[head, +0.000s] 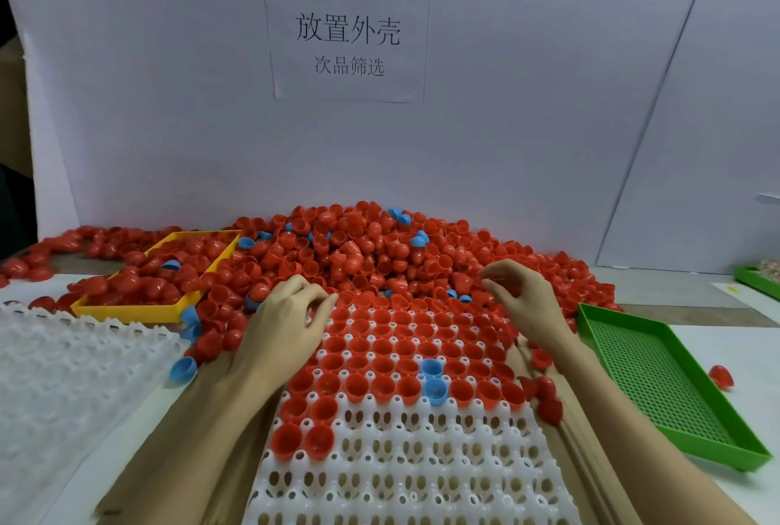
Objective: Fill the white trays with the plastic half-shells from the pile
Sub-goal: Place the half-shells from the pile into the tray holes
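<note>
A big pile of red half-shells, with a few blue ones mixed in, lies against the back wall. In front of me a white tray has its far rows filled with red shells and two blue shells; its near rows show bare holes. My left hand lies palm down at the tray's far left corner, fingers bent at the pile's edge; whether it holds a shell is hidden. My right hand hovers over the tray's far right corner, fingers loosely curled, nothing visible in them.
A yellow tray holding red shells sits at the left. A second white tray lies at the near left. A green perforated tray sits at the right, with a loose red shell beside it. A paper sign hangs on the wall.
</note>
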`<move>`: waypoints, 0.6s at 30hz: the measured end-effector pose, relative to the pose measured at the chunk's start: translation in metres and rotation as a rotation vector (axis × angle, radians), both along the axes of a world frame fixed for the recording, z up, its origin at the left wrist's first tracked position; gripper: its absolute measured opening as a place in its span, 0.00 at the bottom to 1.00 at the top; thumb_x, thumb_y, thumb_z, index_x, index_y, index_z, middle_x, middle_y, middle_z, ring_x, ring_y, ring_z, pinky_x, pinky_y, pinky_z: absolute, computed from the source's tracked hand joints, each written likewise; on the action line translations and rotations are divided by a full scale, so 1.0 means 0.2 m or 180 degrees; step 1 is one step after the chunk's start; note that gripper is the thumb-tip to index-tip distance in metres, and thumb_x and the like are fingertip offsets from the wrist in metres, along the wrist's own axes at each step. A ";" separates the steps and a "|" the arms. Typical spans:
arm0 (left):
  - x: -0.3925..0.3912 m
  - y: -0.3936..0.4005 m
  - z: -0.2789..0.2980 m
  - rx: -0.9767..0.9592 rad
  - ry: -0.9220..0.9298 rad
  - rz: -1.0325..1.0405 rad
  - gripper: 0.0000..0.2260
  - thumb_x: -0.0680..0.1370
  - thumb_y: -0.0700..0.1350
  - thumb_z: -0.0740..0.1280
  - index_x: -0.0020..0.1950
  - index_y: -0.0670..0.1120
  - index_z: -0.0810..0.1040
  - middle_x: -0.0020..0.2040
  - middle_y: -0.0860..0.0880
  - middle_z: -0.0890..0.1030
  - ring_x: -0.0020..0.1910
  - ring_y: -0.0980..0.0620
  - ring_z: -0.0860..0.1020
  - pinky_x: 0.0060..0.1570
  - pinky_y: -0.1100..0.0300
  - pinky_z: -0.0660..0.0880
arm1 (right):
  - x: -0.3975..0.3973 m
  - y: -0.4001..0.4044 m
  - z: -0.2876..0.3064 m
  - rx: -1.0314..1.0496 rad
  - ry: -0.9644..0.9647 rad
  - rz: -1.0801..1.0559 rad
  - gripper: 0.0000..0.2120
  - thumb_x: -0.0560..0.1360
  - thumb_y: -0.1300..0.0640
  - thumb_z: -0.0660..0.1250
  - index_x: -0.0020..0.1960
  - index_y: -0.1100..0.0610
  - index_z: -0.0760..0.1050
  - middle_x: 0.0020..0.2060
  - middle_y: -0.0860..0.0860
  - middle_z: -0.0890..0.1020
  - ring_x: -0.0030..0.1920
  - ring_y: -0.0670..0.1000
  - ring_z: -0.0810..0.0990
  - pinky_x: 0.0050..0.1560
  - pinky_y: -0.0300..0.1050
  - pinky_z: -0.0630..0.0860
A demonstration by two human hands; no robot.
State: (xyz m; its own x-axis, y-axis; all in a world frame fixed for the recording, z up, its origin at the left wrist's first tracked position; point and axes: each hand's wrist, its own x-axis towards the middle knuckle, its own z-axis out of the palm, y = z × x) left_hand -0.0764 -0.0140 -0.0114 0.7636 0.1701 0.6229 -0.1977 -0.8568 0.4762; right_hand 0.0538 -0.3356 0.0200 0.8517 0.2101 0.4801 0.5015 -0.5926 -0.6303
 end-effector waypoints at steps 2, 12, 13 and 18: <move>-0.02 -0.07 0.03 -0.0134 -0.0081 -0.0399 0.06 0.81 0.49 0.69 0.54 0.50 0.83 0.49 0.60 0.76 0.47 0.59 0.78 0.48 0.63 0.78 | -0.07 0.06 0.03 0.0172 0.0165 0.0369 0.09 0.81 0.63 0.70 0.60 0.55 0.82 0.54 0.46 0.85 0.53 0.44 0.84 0.58 0.42 0.83; -0.13 -0.33 0.09 -0.0777 0.0250 -0.1404 0.12 0.80 0.51 0.73 0.62 0.55 0.80 0.59 0.60 0.80 0.57 0.62 0.80 0.50 0.70 0.77 | -0.33 0.23 0.01 0.0746 0.0889 0.1722 0.13 0.77 0.56 0.76 0.62 0.53 0.83 0.57 0.49 0.87 0.58 0.50 0.86 0.59 0.43 0.82; -0.13 -0.34 0.10 -0.0866 0.0138 -0.1359 0.08 0.79 0.48 0.74 0.57 0.51 0.81 0.54 0.58 0.82 0.54 0.58 0.81 0.49 0.68 0.79 | -0.34 0.22 0.01 0.0819 0.0913 0.1793 0.13 0.77 0.56 0.76 0.61 0.53 0.83 0.57 0.50 0.87 0.59 0.51 0.86 0.60 0.44 0.82; -0.12 -0.34 0.10 -0.0464 -0.0135 -0.1028 0.02 0.77 0.41 0.75 0.48 0.44 0.84 0.52 0.54 0.81 0.50 0.57 0.82 0.48 0.66 0.79 | -0.36 0.19 -0.01 0.0825 0.0990 0.1840 0.08 0.77 0.53 0.77 0.55 0.52 0.85 0.51 0.53 0.87 0.53 0.54 0.87 0.57 0.46 0.83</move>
State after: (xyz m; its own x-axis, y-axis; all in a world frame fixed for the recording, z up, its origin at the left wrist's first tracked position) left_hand -0.1000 -0.0815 0.0080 0.7665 0.0136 0.6422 -0.4695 -0.6705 0.5745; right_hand -0.0174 -0.2977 0.0184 0.7438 0.5822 0.3284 0.4645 -0.0969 -0.8803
